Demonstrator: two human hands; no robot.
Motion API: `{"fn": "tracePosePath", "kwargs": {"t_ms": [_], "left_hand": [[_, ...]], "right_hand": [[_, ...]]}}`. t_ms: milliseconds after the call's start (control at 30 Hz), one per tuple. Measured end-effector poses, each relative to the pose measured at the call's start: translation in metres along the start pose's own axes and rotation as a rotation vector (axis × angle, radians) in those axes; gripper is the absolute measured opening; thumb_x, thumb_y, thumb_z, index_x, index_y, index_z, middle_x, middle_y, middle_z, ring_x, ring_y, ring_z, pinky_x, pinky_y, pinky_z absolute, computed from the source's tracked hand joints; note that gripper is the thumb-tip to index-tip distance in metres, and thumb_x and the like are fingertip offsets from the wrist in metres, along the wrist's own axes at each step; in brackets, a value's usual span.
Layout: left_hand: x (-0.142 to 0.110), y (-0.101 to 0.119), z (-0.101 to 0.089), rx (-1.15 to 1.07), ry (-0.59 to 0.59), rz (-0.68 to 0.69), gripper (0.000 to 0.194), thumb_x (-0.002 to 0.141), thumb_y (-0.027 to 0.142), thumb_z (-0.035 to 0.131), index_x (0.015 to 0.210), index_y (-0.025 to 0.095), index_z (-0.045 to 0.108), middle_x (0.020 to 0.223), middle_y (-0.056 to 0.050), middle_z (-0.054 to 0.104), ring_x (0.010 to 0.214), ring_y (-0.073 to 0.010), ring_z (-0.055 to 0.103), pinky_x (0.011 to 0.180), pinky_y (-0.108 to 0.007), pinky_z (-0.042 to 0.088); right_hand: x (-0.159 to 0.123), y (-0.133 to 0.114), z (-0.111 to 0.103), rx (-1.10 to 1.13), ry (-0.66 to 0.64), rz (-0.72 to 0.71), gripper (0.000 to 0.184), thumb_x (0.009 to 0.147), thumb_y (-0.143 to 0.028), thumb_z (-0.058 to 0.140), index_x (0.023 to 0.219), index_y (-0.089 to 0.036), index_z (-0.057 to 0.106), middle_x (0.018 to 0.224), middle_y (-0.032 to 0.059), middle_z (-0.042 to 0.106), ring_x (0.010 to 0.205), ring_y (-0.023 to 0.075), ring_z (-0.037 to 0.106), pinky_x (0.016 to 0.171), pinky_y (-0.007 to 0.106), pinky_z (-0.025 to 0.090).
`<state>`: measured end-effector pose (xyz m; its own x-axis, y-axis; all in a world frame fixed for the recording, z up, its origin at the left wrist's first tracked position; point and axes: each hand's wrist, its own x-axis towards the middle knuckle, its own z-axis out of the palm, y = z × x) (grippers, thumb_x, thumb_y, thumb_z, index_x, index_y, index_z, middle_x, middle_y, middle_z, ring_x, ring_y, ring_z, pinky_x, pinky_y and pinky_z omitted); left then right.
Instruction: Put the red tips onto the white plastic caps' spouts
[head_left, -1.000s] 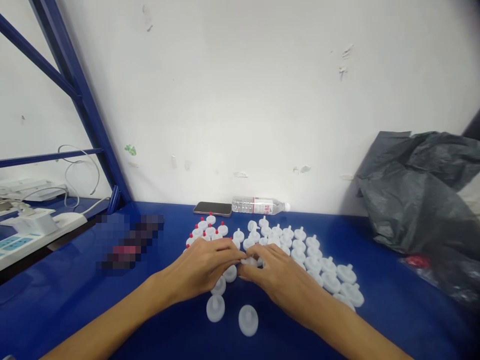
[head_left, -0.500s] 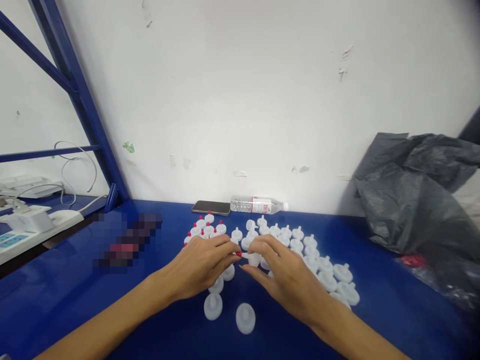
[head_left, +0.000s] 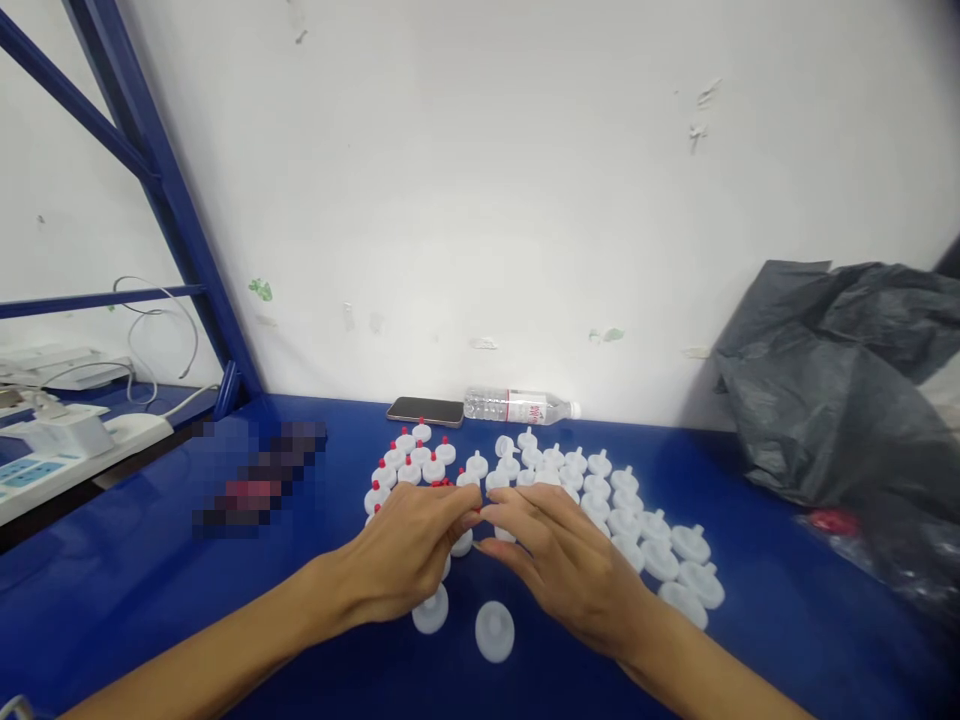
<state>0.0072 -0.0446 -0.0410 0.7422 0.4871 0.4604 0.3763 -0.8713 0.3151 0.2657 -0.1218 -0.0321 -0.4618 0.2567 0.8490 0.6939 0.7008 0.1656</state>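
Many small white round plastic discs with a short stem lie on the blue table. Those in the left group carry red caps; the ones on the right are plain white. My left hand and my right hand meet fingertip to fingertip over the middle of the spread. Both are pinched together on a small white piece with a bit of red showing between them, mostly hidden by the fingers. Two loose white discs lie just in front of my hands.
A phone and a lying water bottle rest by the white wall. A black plastic bag fills the right side. A blue steel frame and a power strip with cables stand at the left.
The white piece with the red cap showed between my fingertips half a second ago; now my fingers have closed over it. The hands stay in the same place.
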Motion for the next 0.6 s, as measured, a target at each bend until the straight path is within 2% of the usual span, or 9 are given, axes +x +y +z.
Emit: {"fn": "tracePosePath", "kwargs": {"t_ms": [100,200,300,400,467,500,533,600], "left_hand": [[0.002,0.006,-0.007,-0.022,-0.017,0.002,0.025,0.126,0.028,0.042,0.102,0.033,0.047,0.071,0.006,0.061,0.053,-0.0236,0.053,0.060,-0.039,0.034],[0.005,0.011,-0.016,0.012,-0.047,0.004,0.024,0.126,0.028,0.043,0.103,0.033,0.050,0.077,0.003,0.070,0.060,-0.0246,0.063,0.063,-0.039,0.039],[0.011,0.008,-0.024,0.010,0.018,-0.011,0.034,0.131,0.036,0.042,0.099,0.031,0.054,0.079,0.002,0.074,0.066,-0.0236,0.067,0.066,-0.037,0.041],[0.023,-0.005,-0.039,0.008,0.124,-0.127,0.048,0.136,0.045,0.040,0.095,0.029,0.059,0.081,0.002,0.073,0.070,-0.0220,0.067,0.070,-0.033,0.044],[0.037,-0.017,-0.056,0.104,0.176,-0.251,0.049,0.136,0.042,0.041,0.094,0.027,0.062,0.081,0.003,0.071,0.070,-0.0209,0.063,0.071,-0.031,0.039],[0.045,-0.024,-0.066,0.211,0.161,-0.317,0.047,0.135,0.038,0.043,0.095,0.027,0.064,0.080,0.003,0.070,0.071,-0.0210,0.062,0.071,-0.030,0.036],[0.055,-0.031,-0.076,0.317,0.096,-0.363,0.044,0.134,0.033,0.047,0.096,0.026,0.067,0.079,0.002,0.069,0.072,-0.0213,0.060,0.072,-0.030,0.032],[0.073,-0.045,-0.092,0.360,0.022,-0.372,0.038,0.126,0.022,0.059,0.089,0.024,0.069,0.075,0.002,0.066,0.068,-0.0198,0.053,0.072,-0.030,0.025]], "right_hand": [[-0.003,-0.001,0.001,-0.042,-0.045,-0.037,0.025,0.127,-0.017,0.073,0.147,-0.028,0.084,0.121,0.0067,0.100,0.106,0.0268,0.097,0.095,0.044,0.086],[0.000,-0.001,0.004,-0.033,-0.028,-0.030,0.024,0.127,-0.018,0.074,0.147,-0.027,0.084,0.124,0.0077,0.101,0.110,0.0267,0.098,0.098,0.043,0.085],[0.009,0.002,0.007,-0.024,-0.023,0.026,0.023,0.130,-0.023,0.072,0.151,-0.025,0.081,0.130,0.0083,0.102,0.113,0.0258,0.098,0.101,0.041,0.084],[0.017,0.006,0.005,-0.091,-0.041,0.098,0.032,0.132,-0.033,0.066,0.160,-0.019,0.076,0.142,0.0147,0.100,0.124,0.0314,0.098,0.105,0.049,0.084],[0.019,0.009,-0.001,-0.130,-0.041,0.147,0.038,0.132,-0.034,0.062,0.164,-0.017,0.073,0.145,0.0168,0.099,0.126,0.0339,0.097,0.107,0.053,0.082],[0.020,0.011,-0.004,-0.133,-0.043,0.162,0.037,0.131,-0.031,0.060,0.163,-0.017,0.074,0.143,0.0161,0.099,0.124,0.0335,0.097,0.106,0.054,0.081],[0.020,0.012,-0.007,-0.127,-0.048,0.168,0.034,0.130,-0.027,0.059,0.159,-0.018,0.076,0.137,0.0140,0.100,0.119,0.0324,0.096,0.105,0.053,0.080],[0.019,0.013,-0.010,-0.100,-0.080,0.178,0.027,0.127,-0.018,0.059,0.140,-0.022,0.083,0.122,0.0085,0.100,0.109,0.0296,0.094,0.101,0.050,0.077]]}}
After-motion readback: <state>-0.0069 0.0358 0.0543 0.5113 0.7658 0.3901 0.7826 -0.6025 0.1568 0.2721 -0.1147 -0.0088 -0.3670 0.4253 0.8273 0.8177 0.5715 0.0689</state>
